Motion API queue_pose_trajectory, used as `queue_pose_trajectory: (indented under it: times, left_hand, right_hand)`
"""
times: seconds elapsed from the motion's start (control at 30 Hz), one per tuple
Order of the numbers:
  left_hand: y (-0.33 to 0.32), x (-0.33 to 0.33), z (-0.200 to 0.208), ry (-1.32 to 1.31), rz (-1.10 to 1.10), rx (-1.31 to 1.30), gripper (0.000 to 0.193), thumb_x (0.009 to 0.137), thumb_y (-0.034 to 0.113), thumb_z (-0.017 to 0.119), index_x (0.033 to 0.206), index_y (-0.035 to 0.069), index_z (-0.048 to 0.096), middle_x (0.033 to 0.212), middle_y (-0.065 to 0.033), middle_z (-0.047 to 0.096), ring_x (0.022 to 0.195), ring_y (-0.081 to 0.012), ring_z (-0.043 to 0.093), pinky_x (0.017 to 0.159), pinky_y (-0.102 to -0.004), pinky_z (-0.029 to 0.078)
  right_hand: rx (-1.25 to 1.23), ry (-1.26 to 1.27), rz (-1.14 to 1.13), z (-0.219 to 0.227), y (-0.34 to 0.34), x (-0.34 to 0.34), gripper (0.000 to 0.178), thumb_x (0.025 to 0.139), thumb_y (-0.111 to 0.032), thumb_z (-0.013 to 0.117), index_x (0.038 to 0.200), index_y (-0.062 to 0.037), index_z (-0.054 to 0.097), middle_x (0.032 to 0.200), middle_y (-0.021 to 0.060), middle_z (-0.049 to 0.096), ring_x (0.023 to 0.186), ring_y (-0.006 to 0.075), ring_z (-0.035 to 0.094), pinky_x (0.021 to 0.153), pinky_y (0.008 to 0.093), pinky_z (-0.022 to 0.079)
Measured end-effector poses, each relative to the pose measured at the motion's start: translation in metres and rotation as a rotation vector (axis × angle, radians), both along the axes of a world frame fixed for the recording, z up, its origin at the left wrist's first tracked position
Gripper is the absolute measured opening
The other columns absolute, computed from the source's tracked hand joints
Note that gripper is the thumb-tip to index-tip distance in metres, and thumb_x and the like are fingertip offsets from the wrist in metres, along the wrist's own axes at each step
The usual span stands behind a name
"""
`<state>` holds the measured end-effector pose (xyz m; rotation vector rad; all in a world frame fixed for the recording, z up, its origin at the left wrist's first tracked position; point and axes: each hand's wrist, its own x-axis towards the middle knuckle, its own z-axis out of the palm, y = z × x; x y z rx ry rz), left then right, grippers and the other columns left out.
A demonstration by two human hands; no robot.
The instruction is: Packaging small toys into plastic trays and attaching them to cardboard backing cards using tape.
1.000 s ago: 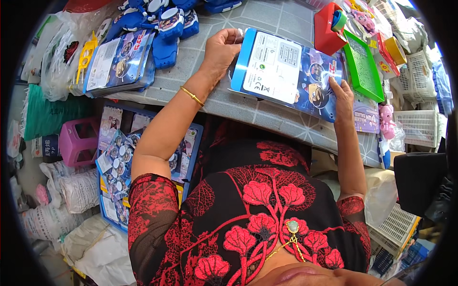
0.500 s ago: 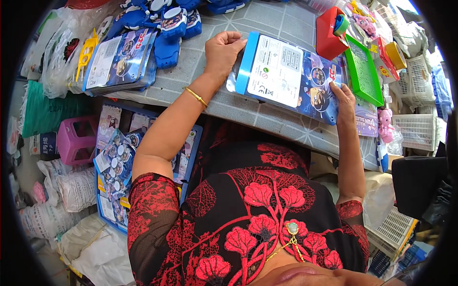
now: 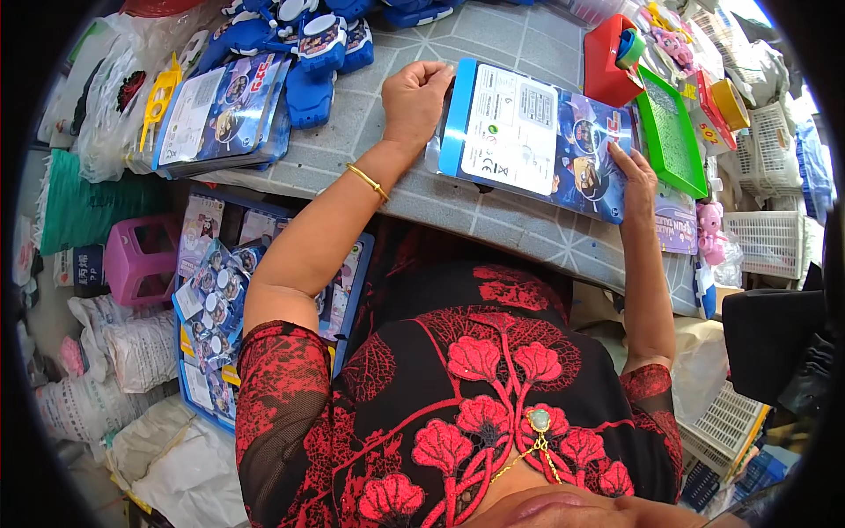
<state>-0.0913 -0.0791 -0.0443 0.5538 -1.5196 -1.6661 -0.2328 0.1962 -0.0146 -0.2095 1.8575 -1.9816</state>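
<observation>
A blue printed backing card (image 3: pixel 576 132) with a white label panel and a bright blue strip lies face up along the near side of the table. Its right edge is gripped by my right hand (image 3: pixel 635 180), thumb on top. My left hand (image 3: pixel 414 104) is closed beside the card's far left corner, fingers curled and thumb pressed to them. What they pinch, if anything, is too small to make out. Clear plastic (image 3: pixel 433 151) shows past the card's left edge. Further left, a stack of similar cards (image 3: pixel 224 114) sits near the table edge.
Blue plastic toys (image 3: pixel 321 44) are heaped at the far left. On the right stand a red tape dispenser (image 3: pixel 610 66) and a green tray (image 3: pixel 671 132). Below the table, left, a blue crate (image 3: pixel 363 255) holds packaged toys beside a pink stool (image 3: pixel 141 255).
My left hand has shifted slightly right and its thumb has drawn in against the fingers. The card's near right corner has risen a little toward the far side; my right hand keeps its grip.
</observation>
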Motion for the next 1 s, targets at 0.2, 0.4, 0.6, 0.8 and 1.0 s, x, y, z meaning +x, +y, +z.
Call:
queue_pose_trajectory:
  times: [0.2, 0.4, 0.6, 0.8, 1.0]
  left_hand:
    - [0.001, 0.003, 0.002, -0.071, 0.008, -0.023, 0.015, 0.084, 0.013, 0.063, 0.084, -0.002, 0.067, 0.071, -0.0015, 0.064, 0.062, -0.0046, 0.055, 0.055, -0.0199, 0.045]
    - [0.003, 0.003, 0.005, -0.06, -0.019, 0.078, 0.016, 0.084, 0.013, 0.062, 0.085, -0.002, 0.067, 0.073, -0.0004, 0.064, 0.062, -0.0041, 0.054, 0.055, -0.0205, 0.045]
    - [-0.003, 0.001, 0.001, -0.036, -0.034, 0.094, 0.017, 0.084, 0.014, 0.062, 0.083, -0.002, 0.067, 0.073, -0.0008, 0.064, 0.064, -0.0044, 0.055, 0.057, -0.0206, 0.046]
    - [-0.005, 0.003, -0.001, -0.019, -0.058, 0.064, 0.017, 0.083, 0.014, 0.063, 0.082, -0.002, 0.067, 0.073, -0.0016, 0.064, 0.064, -0.0054, 0.056, 0.058, -0.021, 0.046]
    - [-0.002, 0.002, 0.001, 0.003, -0.065, 0.095, 0.017, 0.083, 0.014, 0.062, 0.082, -0.003, 0.067, 0.073, -0.0013, 0.064, 0.064, -0.0055, 0.056, 0.057, -0.0211, 0.046]
  right_hand:
    - [-0.02, -0.007, 0.015, 0.001, -0.009, 0.001, 0.015, 0.082, -0.01, 0.066, 0.093, -0.0004, 0.065, 0.082, 0.0049, 0.067, 0.064, 0.0085, 0.062, 0.058, 0.0193, 0.05]
    - [0.007, 0.012, 0.026, -0.005, -0.01, -0.003, 0.015, 0.082, -0.01, 0.066, 0.093, 0.0003, 0.065, 0.081, 0.0053, 0.067, 0.063, 0.0083, 0.061, 0.057, 0.0186, 0.049]
    - [0.087, 0.066, 0.051, -0.018, -0.007, -0.019, 0.014, 0.083, -0.012, 0.067, 0.09, -0.0007, 0.066, 0.078, 0.0033, 0.066, 0.06, 0.0059, 0.058, 0.056, 0.0177, 0.045]
    - [0.355, 0.318, 0.056, -0.013, -0.007, -0.018, 0.02, 0.082, -0.019, 0.069, 0.089, -0.0005, 0.064, 0.077, 0.0013, 0.064, 0.06, 0.0047, 0.054, 0.055, 0.0178, 0.042]
    - [0.192, 0.107, 0.059, -0.009, -0.007, -0.01, 0.018, 0.08, -0.016, 0.071, 0.085, -0.0005, 0.065, 0.076, 0.0028, 0.065, 0.06, 0.0062, 0.056, 0.054, 0.0195, 0.044]
